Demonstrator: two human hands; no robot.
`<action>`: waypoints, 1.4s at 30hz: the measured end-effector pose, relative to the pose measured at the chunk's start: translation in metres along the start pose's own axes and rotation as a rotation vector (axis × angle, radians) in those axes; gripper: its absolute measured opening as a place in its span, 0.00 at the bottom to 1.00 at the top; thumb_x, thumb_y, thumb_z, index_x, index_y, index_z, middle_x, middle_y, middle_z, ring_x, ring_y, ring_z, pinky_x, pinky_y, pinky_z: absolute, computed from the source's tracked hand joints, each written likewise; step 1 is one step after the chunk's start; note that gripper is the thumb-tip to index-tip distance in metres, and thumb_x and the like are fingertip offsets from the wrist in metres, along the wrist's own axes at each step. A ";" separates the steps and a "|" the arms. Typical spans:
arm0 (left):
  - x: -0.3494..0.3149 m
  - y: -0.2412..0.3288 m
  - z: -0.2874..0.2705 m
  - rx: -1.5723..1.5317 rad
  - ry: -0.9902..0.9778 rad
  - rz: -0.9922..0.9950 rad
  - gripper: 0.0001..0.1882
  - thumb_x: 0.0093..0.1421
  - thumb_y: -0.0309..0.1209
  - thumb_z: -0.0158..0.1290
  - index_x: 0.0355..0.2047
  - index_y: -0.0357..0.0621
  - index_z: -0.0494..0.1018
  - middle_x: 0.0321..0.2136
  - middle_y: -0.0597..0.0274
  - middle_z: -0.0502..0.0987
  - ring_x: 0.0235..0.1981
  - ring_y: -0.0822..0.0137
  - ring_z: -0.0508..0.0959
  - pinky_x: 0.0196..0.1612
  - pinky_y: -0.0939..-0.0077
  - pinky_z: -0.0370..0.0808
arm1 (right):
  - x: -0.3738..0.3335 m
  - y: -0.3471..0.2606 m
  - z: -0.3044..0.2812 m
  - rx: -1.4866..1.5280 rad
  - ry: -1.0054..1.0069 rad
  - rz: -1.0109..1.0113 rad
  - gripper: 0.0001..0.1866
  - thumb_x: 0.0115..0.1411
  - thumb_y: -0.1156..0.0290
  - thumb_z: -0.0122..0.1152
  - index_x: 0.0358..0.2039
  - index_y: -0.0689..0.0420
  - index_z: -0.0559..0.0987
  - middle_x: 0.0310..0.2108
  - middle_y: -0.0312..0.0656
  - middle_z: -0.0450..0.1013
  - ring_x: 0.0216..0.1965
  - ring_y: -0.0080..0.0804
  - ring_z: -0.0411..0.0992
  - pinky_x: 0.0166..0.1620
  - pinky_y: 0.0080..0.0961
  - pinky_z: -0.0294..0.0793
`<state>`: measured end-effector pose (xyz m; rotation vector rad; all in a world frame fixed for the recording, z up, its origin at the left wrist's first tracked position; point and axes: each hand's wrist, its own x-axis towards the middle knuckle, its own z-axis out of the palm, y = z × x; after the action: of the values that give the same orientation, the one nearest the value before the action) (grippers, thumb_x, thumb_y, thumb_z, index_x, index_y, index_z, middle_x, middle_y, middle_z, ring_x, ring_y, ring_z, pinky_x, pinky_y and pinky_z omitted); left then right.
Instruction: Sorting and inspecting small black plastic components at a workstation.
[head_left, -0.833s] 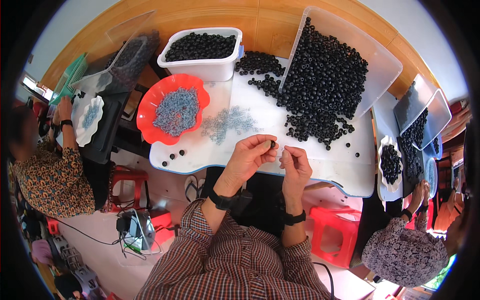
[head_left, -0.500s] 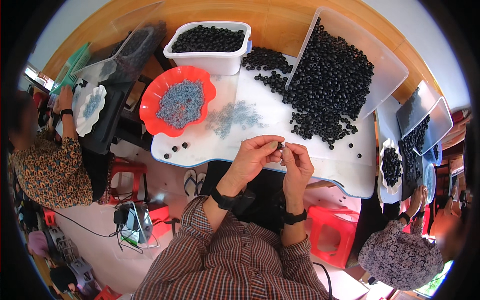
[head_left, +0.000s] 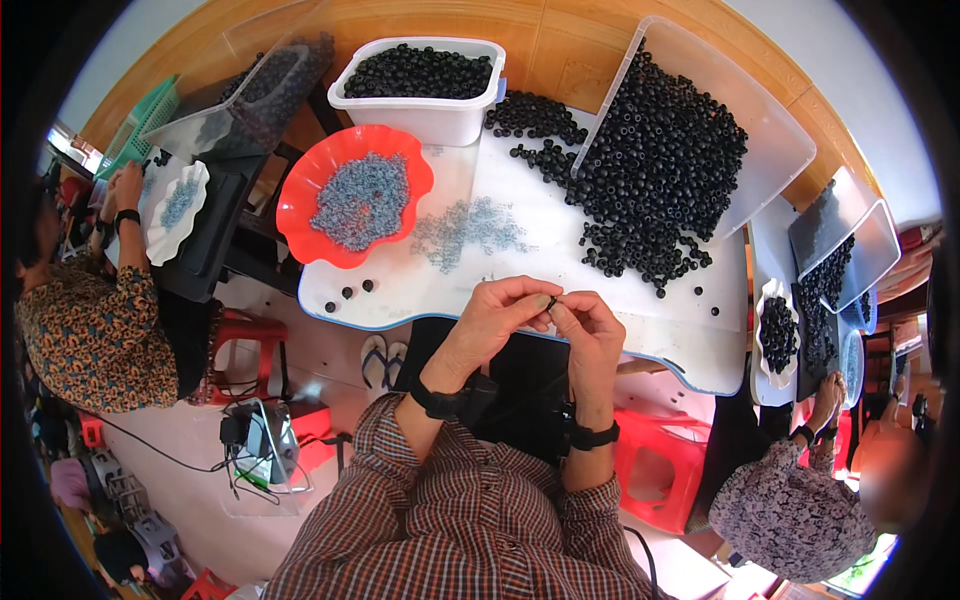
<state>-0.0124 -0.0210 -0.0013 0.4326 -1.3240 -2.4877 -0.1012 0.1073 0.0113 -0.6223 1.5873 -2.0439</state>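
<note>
My left hand (head_left: 490, 322) is closed in a pinch around a small black round plastic part (head_left: 552, 302), just over the table's near edge. From the other side my right hand (head_left: 592, 332) meets it, thumb and fingers pressed together at the same part. Whether a tiny clear piece sits between the right fingertips is hidden. Beyond the hands lies a scatter of small clear bluish pieces (head_left: 470, 232) on the white table (head_left: 400, 290). More of these fill the red scalloped bowl (head_left: 295, 215). A large heap of black round parts (head_left: 660, 160) spills from a tipped clear bin (head_left: 775, 150).
A white tub (head_left: 415, 122) of black parts stands at the back. Three loose black parts (head_left: 347, 293) lie near the front left edge. Co-workers sit at tables on both sides. Red stools (head_left: 660, 465) and a clear box with cables (head_left: 262, 450) stand on the floor.
My fingertips have drawn closer together, the right thumb now against the black part. Before, a small gap showed a bit of something pale at the right fingertips. The view has shifted slightly.
</note>
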 end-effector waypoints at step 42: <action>-0.005 -0.013 -0.037 -0.385 0.041 -0.030 0.13 0.66 0.27 0.50 0.48 0.32 0.74 0.34 0.60 0.78 0.31 0.74 0.78 0.36 0.80 0.76 | 0.046 0.031 -0.007 -1.269 0.318 -0.355 0.08 0.58 0.74 0.56 0.39 0.58 0.78 0.35 0.47 0.70 0.33 0.48 0.74 0.34 0.40 0.74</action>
<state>0.0047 -0.0398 -0.0312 0.4096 -0.7979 -2.6583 -0.1388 0.0774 -0.0178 -1.0548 3.1013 -1.0965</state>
